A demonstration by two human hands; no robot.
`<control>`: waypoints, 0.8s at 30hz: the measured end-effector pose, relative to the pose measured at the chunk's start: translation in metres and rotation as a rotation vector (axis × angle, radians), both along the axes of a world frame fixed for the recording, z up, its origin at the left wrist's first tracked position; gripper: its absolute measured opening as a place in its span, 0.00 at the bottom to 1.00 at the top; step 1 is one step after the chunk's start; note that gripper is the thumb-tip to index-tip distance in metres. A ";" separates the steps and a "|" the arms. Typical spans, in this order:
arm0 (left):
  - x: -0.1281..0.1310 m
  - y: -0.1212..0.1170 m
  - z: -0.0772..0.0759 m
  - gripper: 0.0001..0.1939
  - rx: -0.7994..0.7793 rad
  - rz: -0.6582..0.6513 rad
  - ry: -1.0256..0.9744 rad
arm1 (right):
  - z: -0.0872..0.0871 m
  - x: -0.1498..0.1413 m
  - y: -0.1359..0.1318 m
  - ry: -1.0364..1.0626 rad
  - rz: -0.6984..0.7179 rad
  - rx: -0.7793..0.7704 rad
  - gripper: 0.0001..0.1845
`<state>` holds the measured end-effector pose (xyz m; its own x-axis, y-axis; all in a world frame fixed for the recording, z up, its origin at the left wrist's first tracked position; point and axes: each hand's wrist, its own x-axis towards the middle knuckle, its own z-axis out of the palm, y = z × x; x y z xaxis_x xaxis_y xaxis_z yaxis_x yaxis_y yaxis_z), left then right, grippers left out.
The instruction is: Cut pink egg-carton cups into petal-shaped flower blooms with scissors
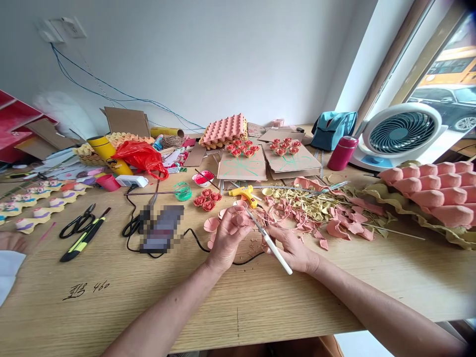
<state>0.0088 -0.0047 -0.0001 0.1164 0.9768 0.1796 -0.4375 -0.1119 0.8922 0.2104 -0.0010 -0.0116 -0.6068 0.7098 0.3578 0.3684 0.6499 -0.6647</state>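
Note:
My left hand (226, 238) is closed around a small pink egg-carton cup piece (238, 215), held above the wooden table (238, 297). My right hand (292, 248) grips a white-handled cutting tool (269, 242), its blade pointing up-left into the pink piece. More cut pink cups (211, 224) lie just left of my left hand. Three finished red paper roses (207, 199) sit behind them. A yellow glue gun (243, 193) lies just beyond my hands.
Pink and yellowish carton scraps (316, 210) spread right of my hands. A pink egg tray (427, 191) lies far right, another (224, 130) at the back. A fan (399, 134), black scissors (78, 222), a black-yellow knife (85, 240), a black cable (193, 238) and another person's hand (11, 242) are around.

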 end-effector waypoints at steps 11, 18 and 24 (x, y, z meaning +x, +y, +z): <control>-0.006 0.005 0.003 0.23 0.040 -0.023 0.072 | -0.002 0.006 0.001 -0.043 -0.044 -0.008 0.16; -0.003 0.004 0.004 0.21 0.034 0.004 0.096 | -0.003 -0.003 0.004 0.282 -0.101 -0.289 0.20; 0.005 -0.001 -0.001 0.20 0.060 -0.065 0.163 | 0.003 -0.016 0.001 0.524 -0.096 -0.529 0.26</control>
<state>0.0141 -0.0062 -0.0010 0.2110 0.9545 0.2110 -0.2959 -0.1434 0.9444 0.1949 -0.0001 -0.0087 -0.3778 0.9084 0.1791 -0.0439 0.1756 -0.9835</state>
